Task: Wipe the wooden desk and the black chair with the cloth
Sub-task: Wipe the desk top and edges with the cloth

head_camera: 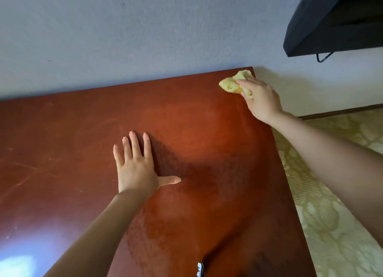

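**Cloth at the desk's far right corner**

The left hand lies flat on the middle of the wooden desk, fingers straight and spread, thumb stretched out to the right, forearm reaching in from the lower left. Further right, the right arm stretches forward from the right edge, and the right hand grips the crumpled yellow cloth, pressing it on the desk's far right corner, beside the wall.
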Demonstrator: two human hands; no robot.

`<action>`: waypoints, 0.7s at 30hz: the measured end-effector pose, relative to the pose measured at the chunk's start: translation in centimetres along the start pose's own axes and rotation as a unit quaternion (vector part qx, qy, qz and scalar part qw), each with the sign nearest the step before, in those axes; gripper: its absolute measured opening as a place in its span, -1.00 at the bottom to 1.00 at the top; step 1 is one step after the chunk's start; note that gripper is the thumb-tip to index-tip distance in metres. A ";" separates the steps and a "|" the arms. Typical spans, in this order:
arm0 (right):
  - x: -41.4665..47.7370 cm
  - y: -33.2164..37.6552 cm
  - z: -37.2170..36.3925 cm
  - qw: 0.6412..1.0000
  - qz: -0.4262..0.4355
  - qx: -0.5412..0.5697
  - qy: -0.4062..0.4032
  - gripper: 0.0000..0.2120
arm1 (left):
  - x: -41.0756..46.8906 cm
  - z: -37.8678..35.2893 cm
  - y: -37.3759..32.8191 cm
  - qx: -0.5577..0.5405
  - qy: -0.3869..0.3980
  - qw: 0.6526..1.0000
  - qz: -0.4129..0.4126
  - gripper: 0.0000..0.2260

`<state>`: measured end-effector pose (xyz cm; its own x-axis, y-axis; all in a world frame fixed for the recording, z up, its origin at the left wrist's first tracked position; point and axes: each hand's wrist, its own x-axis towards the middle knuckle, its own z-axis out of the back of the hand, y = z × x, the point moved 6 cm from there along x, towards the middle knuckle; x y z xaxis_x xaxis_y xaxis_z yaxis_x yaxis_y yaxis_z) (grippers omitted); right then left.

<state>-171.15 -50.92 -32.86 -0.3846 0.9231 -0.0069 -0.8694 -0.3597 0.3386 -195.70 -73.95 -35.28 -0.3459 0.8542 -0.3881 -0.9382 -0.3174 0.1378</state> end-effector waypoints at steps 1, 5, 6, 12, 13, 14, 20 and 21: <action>1.0 0.1 0.0 1.000 -0.019 0.002 -0.004 -0.61 | 0.0 0.1 0.0 0.001 -0.001 1.000 0.000 0.29; 4.2 1.0 -0.7 0.997 -0.078 -0.006 0.002 -0.62 | -0.1 0.2 -0.1 0.006 -0.004 1.000 -0.001 0.29; 4.7 1.5 -0.9 0.997 -0.078 -0.012 0.005 -0.61 | -0.1 0.2 -0.1 0.003 -0.003 1.000 0.000 0.29; 3.6 7.9 -3.7 0.995 0.093 0.019 0.028 -0.59 | 0.0 0.3 0.0 0.004 -0.003 1.000 0.000 0.29; 2.8 9.0 -4.2 0.992 0.120 0.016 0.032 -0.58 | 0.0 0.3 0.0 0.003 -0.004 1.000 0.000 0.29; 1.8 10.0 -4.6 0.989 0.145 0.016 0.033 -0.57 | -0.1 0.3 0.0 0.002 -0.004 1.000 0.000 0.29; -5.6 13.0 -5.6 0.957 0.280 0.023 0.072 -0.56 | -0.1 0.4 0.1 -0.005 -0.007 1.000 -0.003 0.29; -6.8 12.9 -5.5 0.951 0.297 0.030 0.082 -0.56 | -0.1 0.4 0.1 -0.003 -0.008 1.000 -0.002 0.29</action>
<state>-181.50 -62.55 -33.61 -0.8495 0.5246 0.0566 -0.4669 -0.7973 0.3825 -195.76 -73.91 -34.88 -0.3418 0.8618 -0.3748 -0.9398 -0.3161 0.1303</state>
